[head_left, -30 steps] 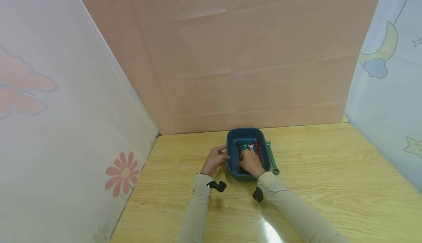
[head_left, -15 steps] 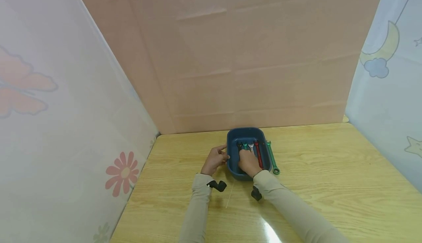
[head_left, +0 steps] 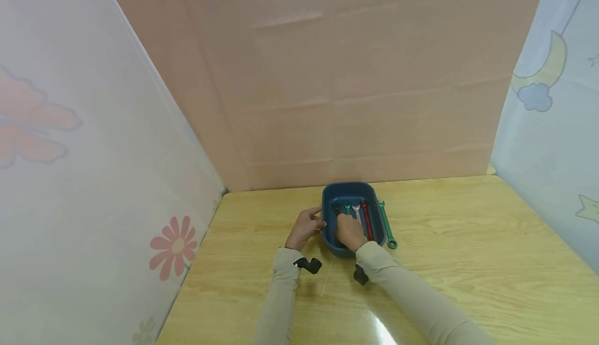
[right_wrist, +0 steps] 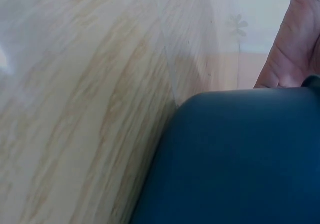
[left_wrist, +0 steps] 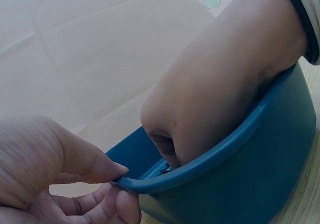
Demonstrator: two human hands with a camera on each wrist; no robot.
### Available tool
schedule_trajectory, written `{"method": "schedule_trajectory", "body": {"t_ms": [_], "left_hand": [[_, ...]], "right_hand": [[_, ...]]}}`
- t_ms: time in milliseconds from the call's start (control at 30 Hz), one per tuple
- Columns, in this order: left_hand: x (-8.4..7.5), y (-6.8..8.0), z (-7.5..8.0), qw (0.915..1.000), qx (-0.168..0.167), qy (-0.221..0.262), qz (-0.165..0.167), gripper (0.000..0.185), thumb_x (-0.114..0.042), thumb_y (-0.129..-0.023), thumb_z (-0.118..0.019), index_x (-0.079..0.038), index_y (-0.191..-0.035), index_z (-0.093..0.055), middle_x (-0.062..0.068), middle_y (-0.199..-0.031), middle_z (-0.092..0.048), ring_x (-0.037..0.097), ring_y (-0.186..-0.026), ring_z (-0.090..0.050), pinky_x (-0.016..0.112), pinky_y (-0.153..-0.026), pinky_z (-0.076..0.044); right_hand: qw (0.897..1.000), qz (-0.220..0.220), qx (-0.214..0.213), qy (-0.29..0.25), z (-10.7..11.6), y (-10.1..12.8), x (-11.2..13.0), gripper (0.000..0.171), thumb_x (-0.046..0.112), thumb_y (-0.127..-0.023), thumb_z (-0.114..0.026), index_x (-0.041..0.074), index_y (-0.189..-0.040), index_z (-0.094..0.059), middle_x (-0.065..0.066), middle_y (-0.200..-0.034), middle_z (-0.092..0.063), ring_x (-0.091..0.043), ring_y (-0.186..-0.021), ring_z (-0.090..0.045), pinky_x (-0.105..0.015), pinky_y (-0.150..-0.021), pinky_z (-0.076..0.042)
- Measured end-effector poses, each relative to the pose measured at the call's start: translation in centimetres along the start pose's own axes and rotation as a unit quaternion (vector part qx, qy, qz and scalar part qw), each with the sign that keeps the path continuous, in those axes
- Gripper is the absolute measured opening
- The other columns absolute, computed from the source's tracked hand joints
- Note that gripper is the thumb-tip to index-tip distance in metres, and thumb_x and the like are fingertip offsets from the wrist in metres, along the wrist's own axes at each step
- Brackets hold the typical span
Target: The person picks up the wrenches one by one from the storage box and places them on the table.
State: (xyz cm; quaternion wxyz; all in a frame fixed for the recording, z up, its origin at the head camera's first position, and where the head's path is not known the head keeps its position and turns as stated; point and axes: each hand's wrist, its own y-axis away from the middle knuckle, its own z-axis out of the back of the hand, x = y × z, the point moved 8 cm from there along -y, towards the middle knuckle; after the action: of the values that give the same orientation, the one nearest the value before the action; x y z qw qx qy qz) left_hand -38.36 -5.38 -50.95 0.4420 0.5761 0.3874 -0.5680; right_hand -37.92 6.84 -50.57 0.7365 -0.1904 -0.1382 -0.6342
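A dark blue plastic tub (head_left: 348, 184) stands on the wooden table and holds several wrenches. My left hand (head_left: 306, 226) pinches the tub's left rim (left_wrist: 150, 184) between thumb (left_wrist: 85, 161) and fingers. My right hand (head_left: 348, 231) reaches down inside the tub, its fingers curled (left_wrist: 215, 88) over the left side, where a black wrench (head_left: 336, 207) pokes out beyond them. What the fingertips close on is hidden by the tub wall (right_wrist: 240, 159). Beside it lie a teal wrench (head_left: 348, 208), a silver one (head_left: 356, 209) and a red one (head_left: 366, 220).
A green wrench (head_left: 386, 222) lies on the table (head_left: 468, 241) along the tub's right side. Pink and patterned screens wall in the table at the back, left and right.
My right hand has slid left inside the tub, uncovering more of the red wrench; the black wrench's head has shifted slightly left. My left hand keeps its pinch on the rim.
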Motion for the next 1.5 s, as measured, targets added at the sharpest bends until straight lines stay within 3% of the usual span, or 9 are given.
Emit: {"method": "schedule_trajectory", "body": {"t_ms": [267,600,933,1133,1500], "left_hand": [[0.2,-0.2,0.0,1.0,0.0,0.003,-0.003,0.062,0.01,-0.089,-0.055,0.006,-0.148,-0.041,0.008,-0.076,-0.057,0.016,-0.06,-0.051,0.037,-0.063,-0.046],[0.1,-0.2,0.0,0.9999,-0.007,-0.01,0.001,0.062,0.009,-0.088,-0.056,0.005,-0.148,-0.042,0.005,-0.074,-0.057,0.017,-0.06,-0.052,0.039,-0.064,-0.048],[0.1,-0.1,0.0,0.9997,-0.007,-0.02,-0.009,0.061,0.01,-0.088,-0.056,0.005,-0.148,-0.043,0.005,-0.072,-0.057,0.018,-0.06,-0.053,0.04,-0.064,-0.049],[0.0,0.1,-0.1,0.9997,-0.008,-0.023,-0.009,0.061,0.01,-0.088,-0.056,0.005,-0.148,-0.043,0.007,-0.074,-0.057,0.019,-0.061,-0.053,0.042,-0.065,-0.049],[0.2,0.0,0.0,0.9997,-0.009,-0.022,-0.009,0.061,0.01,-0.088,-0.057,0.004,-0.147,-0.044,0.009,-0.075,-0.058,0.017,-0.06,-0.054,0.041,-0.064,-0.049]], "right_hand": [[0.999,-0.025,0.023,-0.022,-0.3,-0.2,-0.3,0.004,-0.002,-0.081,-0.067,-0.001,-0.078,-0.065,-0.013,-0.073,-0.064,-0.024,-0.066,-0.063,-0.043,-0.059,-0.05],[0.998,-0.035,0.026,-0.049,-0.3,-0.1,-0.8,0.01,0.0,-0.076,-0.071,-0.002,-0.083,-0.064,-0.01,-0.072,-0.06,-0.023,-0.064,-0.054,-0.041,-0.059,-0.046],[0.996,-0.05,0.034,-0.061,-0.4,-0.2,-1.1,0.009,0.001,-0.075,-0.07,0.003,-0.074,-0.061,-0.006,-0.068,-0.054,-0.022,-0.062,-0.049,-0.037,-0.057,-0.041],[0.996,-0.058,0.03,-0.066,-0.3,-0.2,-1.1,0.012,0.001,-0.075,-0.07,0.005,-0.071,-0.06,-0.005,-0.067,-0.053,-0.023,-0.062,-0.05,-0.038,-0.056,-0.042],[0.998,-0.04,0.014,-0.039,-0.4,-0.2,-0.9,0.009,0.002,-0.076,-0.072,0.0,-0.083,-0.066,-0.012,-0.076,-0.064,-0.024,-0.066,-0.058,-0.043,-0.059,-0.048]]}}
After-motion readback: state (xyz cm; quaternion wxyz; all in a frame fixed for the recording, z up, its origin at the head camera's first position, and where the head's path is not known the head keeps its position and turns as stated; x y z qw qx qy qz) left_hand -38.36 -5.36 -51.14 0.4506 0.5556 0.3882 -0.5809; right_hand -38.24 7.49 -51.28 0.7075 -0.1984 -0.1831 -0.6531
